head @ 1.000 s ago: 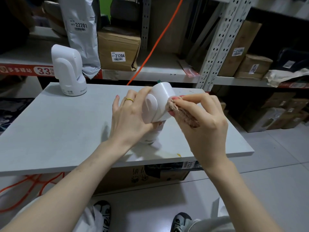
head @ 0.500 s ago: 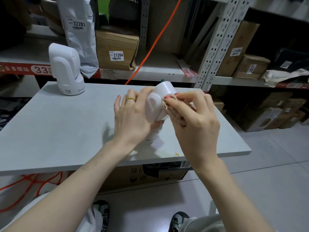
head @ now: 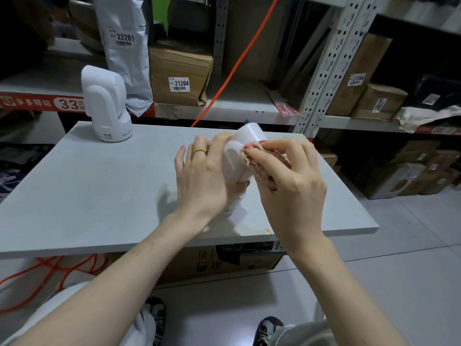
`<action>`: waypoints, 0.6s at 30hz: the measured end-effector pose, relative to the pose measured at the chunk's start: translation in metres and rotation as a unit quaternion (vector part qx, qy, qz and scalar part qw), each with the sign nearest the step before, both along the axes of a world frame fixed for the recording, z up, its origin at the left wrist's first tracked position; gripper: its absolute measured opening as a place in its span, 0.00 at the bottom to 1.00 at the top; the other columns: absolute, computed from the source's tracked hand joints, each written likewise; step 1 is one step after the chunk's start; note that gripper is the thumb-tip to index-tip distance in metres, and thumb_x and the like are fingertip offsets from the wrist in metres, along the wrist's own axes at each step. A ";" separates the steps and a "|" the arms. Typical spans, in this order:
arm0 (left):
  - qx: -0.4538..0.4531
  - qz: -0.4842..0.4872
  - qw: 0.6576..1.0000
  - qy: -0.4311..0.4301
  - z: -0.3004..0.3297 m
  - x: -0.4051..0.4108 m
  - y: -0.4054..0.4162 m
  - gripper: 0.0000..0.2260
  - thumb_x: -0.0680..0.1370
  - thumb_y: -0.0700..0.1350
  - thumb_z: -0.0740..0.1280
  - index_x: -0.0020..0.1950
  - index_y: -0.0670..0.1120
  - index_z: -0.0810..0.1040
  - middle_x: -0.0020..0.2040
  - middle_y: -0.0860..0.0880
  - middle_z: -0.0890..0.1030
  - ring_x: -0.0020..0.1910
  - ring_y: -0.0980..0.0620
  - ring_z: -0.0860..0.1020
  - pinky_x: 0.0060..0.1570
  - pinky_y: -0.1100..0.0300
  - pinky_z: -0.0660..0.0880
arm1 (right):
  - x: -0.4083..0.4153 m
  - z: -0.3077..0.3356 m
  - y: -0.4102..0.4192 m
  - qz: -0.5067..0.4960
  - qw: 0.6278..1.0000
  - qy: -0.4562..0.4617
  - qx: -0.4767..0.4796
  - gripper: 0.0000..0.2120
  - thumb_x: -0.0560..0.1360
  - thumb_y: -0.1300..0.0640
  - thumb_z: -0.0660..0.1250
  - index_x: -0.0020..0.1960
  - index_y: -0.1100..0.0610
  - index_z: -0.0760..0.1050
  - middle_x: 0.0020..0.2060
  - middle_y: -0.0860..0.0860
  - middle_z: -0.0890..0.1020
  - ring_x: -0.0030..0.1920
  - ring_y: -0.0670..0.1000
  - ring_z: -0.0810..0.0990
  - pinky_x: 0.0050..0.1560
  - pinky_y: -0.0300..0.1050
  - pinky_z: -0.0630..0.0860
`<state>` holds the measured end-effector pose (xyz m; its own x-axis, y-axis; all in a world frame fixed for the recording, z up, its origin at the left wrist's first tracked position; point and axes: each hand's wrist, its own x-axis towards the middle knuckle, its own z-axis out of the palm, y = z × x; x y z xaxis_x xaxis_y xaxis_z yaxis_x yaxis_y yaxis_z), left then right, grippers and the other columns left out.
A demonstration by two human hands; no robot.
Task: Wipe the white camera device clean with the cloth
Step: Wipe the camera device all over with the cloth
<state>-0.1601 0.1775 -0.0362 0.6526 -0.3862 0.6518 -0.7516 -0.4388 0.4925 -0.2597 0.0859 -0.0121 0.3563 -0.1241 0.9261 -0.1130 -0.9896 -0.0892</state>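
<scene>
In the middle of the frame, the left hand point(head: 199, 181) is wrapping around the camera point(head: 239, 153) and tipping it over the table point(head: 99, 191), so its side is facing the cloth point(head: 259, 168). The right hand point(head: 287, 176) is pinching the cloth and pressing it on the camera to rub it.

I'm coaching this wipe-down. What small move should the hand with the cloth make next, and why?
Probably slide the cloth further along the camera's side. The right hand presses it against only one patch there, while the left hand holds the body, so the rest looks unwiped.
</scene>
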 end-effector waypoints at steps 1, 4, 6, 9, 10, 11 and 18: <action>-0.008 -0.005 1.000 0.008 0.000 0.001 0.000 0.33 0.64 0.50 0.78 0.66 0.48 0.71 0.47 0.49 0.68 0.50 0.41 0.73 0.59 0.47 0.67 | -0.001 -0.002 0.001 0.002 1.000 0.001 -0.005 0.04 0.77 0.56 0.71 0.49 0.52 0.84 0.44 0.50 0.82 0.48 0.52 0.75 0.28 0.46 0.75; -0.018 -0.028 0.999 0.008 -0.001 -0.004 -0.001 0.34 0.63 0.46 0.79 0.67 0.48 0.70 0.48 0.50 0.65 0.51 0.43 0.71 0.50 0.53 0.66 | 0.000 -0.001 0.002 -0.002 1.000 -0.007 -0.004 0.04 0.76 0.57 0.71 0.48 0.52 0.85 0.44 0.49 0.83 0.47 0.52 0.75 0.28 0.45 0.75; -0.017 -0.032 0.999 -0.020 -0.004 -0.009 -0.003 0.36 0.63 0.46 0.79 0.67 0.50 0.68 0.48 0.49 0.67 0.51 0.46 0.69 0.50 0.51 0.69 | 0.003 0.003 0.001 -0.010 1.000 -0.016 0.011 0.04 0.76 0.57 0.72 0.49 0.52 0.84 0.45 0.50 0.82 0.47 0.52 0.75 0.30 0.46 0.75; -0.015 -0.016 0.997 -0.075 -0.010 -0.014 -0.010 0.37 0.59 0.47 0.80 0.64 0.47 0.68 0.47 0.45 0.72 0.48 0.47 0.68 0.52 0.47 0.72 | 0.009 0.010 0.000 -0.023 0.999 -0.031 0.030 0.05 0.76 0.56 0.70 0.50 0.53 0.85 0.46 0.50 0.82 0.48 0.53 0.75 0.31 0.46 0.75; -0.020 -0.007 0.996 -0.081 -0.012 -0.014 -0.013 0.36 0.58 0.48 0.80 0.63 0.46 0.69 0.47 0.44 0.72 0.48 0.47 0.67 0.53 0.46 0.73 | 0.011 0.011 0.000 -0.024 0.999 -0.033 0.035 0.06 0.77 0.55 0.70 0.50 0.52 0.85 0.46 0.50 0.82 0.48 0.54 0.76 0.32 0.47 0.76; -0.022 0.002 0.997 -0.079 -0.012 -0.014 -0.014 0.36 0.58 0.49 0.80 0.62 0.46 0.70 0.47 0.44 0.72 0.48 0.47 0.67 0.53 0.45 0.73 | 0.013 0.012 0.000 -0.024 0.998 -0.032 0.038 0.06 0.77 0.55 0.70 0.50 0.52 0.85 0.46 0.50 0.82 0.48 0.54 0.77 0.32 0.47 0.76; -0.017 -0.008 1.000 -0.013 -0.007 -0.009 -0.010 0.38 0.60 0.51 0.80 0.65 0.55 0.63 0.48 0.47 0.70 0.50 0.43 0.71 0.53 0.47 0.70 | 0.014 0.009 -0.001 -0.030 0.999 -0.015 0.032 0.06 0.76 0.56 0.71 0.52 0.51 0.84 0.46 0.50 0.82 0.48 0.53 0.75 0.31 0.42 0.72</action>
